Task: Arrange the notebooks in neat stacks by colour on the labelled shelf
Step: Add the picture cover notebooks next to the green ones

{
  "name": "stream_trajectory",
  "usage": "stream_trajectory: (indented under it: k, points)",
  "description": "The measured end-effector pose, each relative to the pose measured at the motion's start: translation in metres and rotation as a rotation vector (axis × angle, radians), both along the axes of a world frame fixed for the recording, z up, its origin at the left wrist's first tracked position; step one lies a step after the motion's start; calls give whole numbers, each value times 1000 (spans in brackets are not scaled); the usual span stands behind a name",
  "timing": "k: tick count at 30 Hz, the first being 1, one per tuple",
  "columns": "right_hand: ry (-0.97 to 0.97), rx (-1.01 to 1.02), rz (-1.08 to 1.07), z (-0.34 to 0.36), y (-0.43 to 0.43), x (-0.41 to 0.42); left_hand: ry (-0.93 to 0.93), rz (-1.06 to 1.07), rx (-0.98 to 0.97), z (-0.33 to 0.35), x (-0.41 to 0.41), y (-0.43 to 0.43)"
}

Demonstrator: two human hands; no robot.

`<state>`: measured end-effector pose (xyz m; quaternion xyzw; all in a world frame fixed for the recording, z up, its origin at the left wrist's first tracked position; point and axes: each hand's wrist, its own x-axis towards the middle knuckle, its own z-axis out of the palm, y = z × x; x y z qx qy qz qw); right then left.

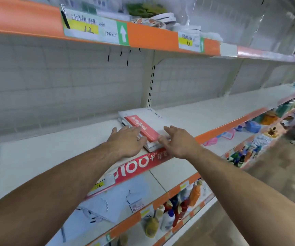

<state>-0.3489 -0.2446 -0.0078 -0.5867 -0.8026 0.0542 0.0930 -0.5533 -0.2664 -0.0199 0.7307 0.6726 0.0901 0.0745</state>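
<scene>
The left hand (127, 139) is laid flat and wide, fingers straight, pushed up against the left side of the pile, and nothing is gripped by it. Same deal with the right hand (177, 141): fingers are held out loose and fairly wide over the right side, the thumb tip is brought to the near corner of the red softcover notebook (142, 127), and no real pinch can be made out. That notebook, with "NoteBook" printed in white on its cover, is lying on top of a low pile of white notebooks (153, 118), set at an angle near the front of the white metal shelf (54, 148). Just below the hands a red printed strip (143, 162) is fixed along the shelf front. Further out, handwritten price labels (90, 27) can be seen on the orange-edged upper shelf (152, 36), and plastic bottles (184, 197) are lined up on a lower level. So the step in hand is probably the pile being squared up between both palms. Colours are mixed though, so the sorting can't be called done. Next the red one would likely need to be lifted off and started as its own stack beside the whites, which calls for a proper edge grip so the whites underneath aren't dragged along. Whether more red ones are buried in the pile can't be told.
</scene>
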Motion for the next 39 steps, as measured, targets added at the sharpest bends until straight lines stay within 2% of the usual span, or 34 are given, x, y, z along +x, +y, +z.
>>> stream_trajectory:
  k: [5,8,12,15,22,30,33,36,39]
  points:
    - [101,-9,-54,1,54,5,-67,63,4,-1,11,26]
    - [96,-55,-52,-1,90,7,-97,119,-10,0,22,38]
    - [46,-184,31,1,128,10,-107,214,-51,2,35,50]
    - [129,-277,98,5,148,12,-59,289,-83,8,40,59]
    - [139,-365,212,6,173,10,-113,412,-143,16,51,63]
    - [228,-269,284,3,171,11,-94,449,-225,19,57,68]
    - [319,-281,247,-1,176,15,-115,441,-242,19,60,67]
    - [516,-406,178,-1,181,21,-233,437,-242,19,58,62]
    - [670,-510,105,0,185,25,-186,457,-287,19,57,60]
